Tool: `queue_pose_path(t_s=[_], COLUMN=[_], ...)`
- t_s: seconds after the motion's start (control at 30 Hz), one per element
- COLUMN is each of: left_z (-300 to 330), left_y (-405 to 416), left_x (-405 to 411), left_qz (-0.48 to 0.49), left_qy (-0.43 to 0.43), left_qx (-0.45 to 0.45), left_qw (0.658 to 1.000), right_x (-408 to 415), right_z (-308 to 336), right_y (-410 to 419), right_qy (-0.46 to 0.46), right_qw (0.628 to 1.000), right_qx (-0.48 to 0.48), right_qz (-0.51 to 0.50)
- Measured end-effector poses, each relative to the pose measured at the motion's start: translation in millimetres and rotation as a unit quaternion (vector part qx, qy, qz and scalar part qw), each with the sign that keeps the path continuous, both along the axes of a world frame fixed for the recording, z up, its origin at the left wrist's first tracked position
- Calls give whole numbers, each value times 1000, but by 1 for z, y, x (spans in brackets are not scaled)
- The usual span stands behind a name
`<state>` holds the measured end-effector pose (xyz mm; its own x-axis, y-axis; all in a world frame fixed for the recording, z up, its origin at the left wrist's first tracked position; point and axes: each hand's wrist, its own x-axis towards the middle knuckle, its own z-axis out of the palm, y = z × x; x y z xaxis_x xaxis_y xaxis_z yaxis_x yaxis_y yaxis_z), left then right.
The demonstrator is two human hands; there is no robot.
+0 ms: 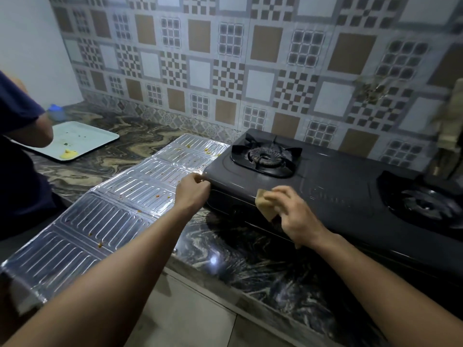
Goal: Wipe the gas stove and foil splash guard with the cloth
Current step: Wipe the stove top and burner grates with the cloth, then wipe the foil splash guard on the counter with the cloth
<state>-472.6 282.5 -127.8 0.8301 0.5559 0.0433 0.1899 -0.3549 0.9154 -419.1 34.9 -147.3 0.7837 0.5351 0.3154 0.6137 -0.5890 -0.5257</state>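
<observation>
Cloth (266,206): tan, folded, in my right hand (292,213). Fingers curled over its top edge, thumb side under; a corner hangs down below my palm. It sits against the front-left edge of the gas stove (333,189), where the top meets the front face. Can't tell how hard it presses on the surface.

Stove: dark, two burners, set on the marble counter (225,249) against the tiled wall (225,58). Left burner (266,156) sharp in view with its pan support; right burner (426,204) blurred at the frame edge. My right hand is at the front edge between them, nearer the left one.

Foil splash guard (105,211): lying flat on the counter, just left of the stove, ribbed panels running from the wall side out past the counter's front edge. Orange and brown food specks scattered over several panels. Its right edge touches or goes slightly under the stove's left side; can't tell which.

My left hand (193,190): at the stove's front-left corner, fingers bunched and pinching at the foil's edge right where it meets the stove. Exact grip is hidden behind my knuckles.

Further out: a white tray (82,139) on the counter at far left, with a yellow smear and small green bits on it. A second person in a dark blue sleeve (17,113) stands there, arm over the tray; something blue (56,111) by their hand, blurred. At far right, a blurred olive-coloured object (451,121) by the wall; can't identify it.
</observation>
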Motion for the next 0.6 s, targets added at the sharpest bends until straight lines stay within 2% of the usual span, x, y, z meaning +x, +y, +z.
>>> queue_pose_path(t_s=[0.07,0.13,0.2,0.27,0.37,0.43,0.5,0.6], left_z=[4,10,16,19,19,18,19,26], left_y=[-13,-27,-39,-46,-46,-43,-41,-40], left_x=[-12,-24,-37,-48,-58,-63,-70,-78], left_qz=[-29,-98,-176,-224,-176,-142,-120,-104], left_qy=[-7,4,37,47,19,9,4,-1], left_qx=[-53,-130,-202,-235,-284,-308,-315,-323], left_qw=[998,987,963,945,942,941,941,941], right_x=[-15,-28,-41,-51,-61,-65,-69,-76], right_z=[18,32,41,46,42,36,30,23], right_y=[5,16,24,28,30,32,32,34], right_qy=[64,207,361,465,570,607,608,542], right_qw=[993,958,882,814,737,703,709,785], right_qx=[73,177,293,344,363,370,356,282], right_qz=[-67,-88,-73,-50,-29,-9,33,104])
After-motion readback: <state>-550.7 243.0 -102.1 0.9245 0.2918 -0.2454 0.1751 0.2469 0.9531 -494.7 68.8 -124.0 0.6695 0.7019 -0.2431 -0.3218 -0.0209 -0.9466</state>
